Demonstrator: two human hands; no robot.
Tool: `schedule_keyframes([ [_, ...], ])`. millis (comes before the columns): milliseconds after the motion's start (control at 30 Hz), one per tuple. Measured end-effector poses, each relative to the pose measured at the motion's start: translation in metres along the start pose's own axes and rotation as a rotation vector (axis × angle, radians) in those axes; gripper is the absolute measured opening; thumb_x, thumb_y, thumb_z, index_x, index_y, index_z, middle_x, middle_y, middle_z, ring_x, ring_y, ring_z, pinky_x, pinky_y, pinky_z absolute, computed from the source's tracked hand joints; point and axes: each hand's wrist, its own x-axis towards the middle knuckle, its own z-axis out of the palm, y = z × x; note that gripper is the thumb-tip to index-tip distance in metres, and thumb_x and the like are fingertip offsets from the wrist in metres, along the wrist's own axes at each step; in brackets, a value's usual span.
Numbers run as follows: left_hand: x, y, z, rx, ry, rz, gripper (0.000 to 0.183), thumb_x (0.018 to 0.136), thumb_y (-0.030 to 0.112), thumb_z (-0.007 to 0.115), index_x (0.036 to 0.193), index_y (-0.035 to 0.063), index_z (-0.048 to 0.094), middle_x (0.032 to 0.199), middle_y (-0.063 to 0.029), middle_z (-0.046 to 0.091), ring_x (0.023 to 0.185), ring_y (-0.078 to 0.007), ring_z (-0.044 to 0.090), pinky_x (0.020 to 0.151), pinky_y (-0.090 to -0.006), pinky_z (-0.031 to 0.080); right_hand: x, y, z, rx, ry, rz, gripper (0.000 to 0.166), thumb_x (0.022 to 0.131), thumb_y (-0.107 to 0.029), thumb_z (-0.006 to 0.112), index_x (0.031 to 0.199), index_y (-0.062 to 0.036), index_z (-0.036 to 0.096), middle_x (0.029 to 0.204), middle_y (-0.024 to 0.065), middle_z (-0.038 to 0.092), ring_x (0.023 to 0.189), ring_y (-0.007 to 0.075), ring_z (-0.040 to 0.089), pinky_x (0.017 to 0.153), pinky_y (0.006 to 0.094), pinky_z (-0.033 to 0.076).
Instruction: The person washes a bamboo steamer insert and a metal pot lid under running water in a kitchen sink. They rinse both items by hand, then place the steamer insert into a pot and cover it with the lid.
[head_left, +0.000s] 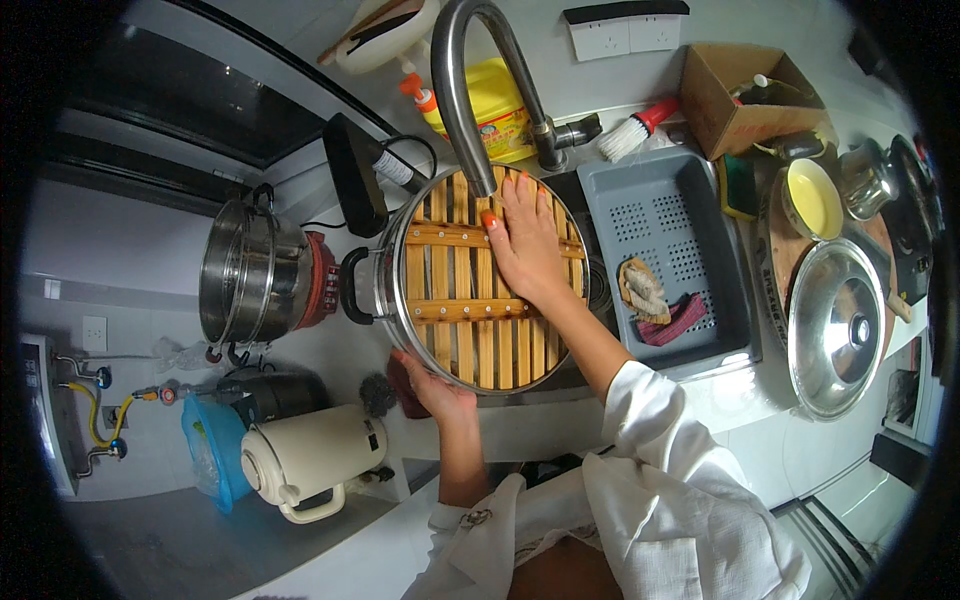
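A round bamboo steamer rack (465, 270) of nailed slats lies in the top of a metal pot (386, 277) with black side handles, over the sink. My right hand (525, 240) lies flat on the slats with its fingers spread, just beside the spout of the gooseneck faucet (454, 90). At the near left rim of the pot, my left hand (439, 386) supports the side; its fingers are partly hidden beneath. Whether water runs from the spout is hard to tell.
Right of the pot sits a grey perforated basket (645, 180) with two cloths. Beyond it are a metal lid (836, 330), a yellow bowl (812, 199) and a cardboard box (750, 112). On the left stand another metal pot (259, 270) and a cream thermos jug (315, 457).
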Motion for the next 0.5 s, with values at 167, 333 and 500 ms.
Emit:
schedule_keyframes([
  [167,-0.005,0.005,0.004,-0.075,-0.001,-0.056,0.055,0.093,0.047,0.034,0.133,0.0096,0.034,0.134,-0.0074,0.040,0.119,-0.0241,0.042,0.098,-0.0386,0.037,-0.002,-0.021,-0.019,-0.139,-0.039,-0.246,0.050,0.089,-0.033,0.042,0.133,-0.0102,0.036,0.138,0.0165,0.034,0.126,0.0426,0.026,0.106,0.0486,0.016],
  [333,-0.008,0.007,0.003,-0.038,-0.014,-0.118,0.059,0.092,0.050,0.033,0.135,0.0092,0.032,0.138,-0.0068,0.036,0.123,-0.0238,0.038,0.101,-0.0368,0.032,0.007,-0.013,-0.032,-0.045,-0.210,-0.409,0.050,0.089,-0.039,0.042,0.134,-0.0177,0.037,0.137,0.0118,0.037,0.131,0.0308,0.024,0.107,0.0475,0.014],
  [500,0.003,-0.013,-0.030,-0.108,-0.055,-0.214,0.059,0.092,0.051,0.034,0.134,0.0089,0.035,0.136,-0.0070,0.038,0.121,-0.0237,0.040,0.099,-0.0374,0.035,0.004,0.006,-0.044,-0.126,-0.243,-0.402,0.050,0.091,-0.038,0.040,0.136,-0.0208,0.034,0.143,0.0052,0.029,0.133,0.0247,0.024,0.108,0.0450,0.010],
])
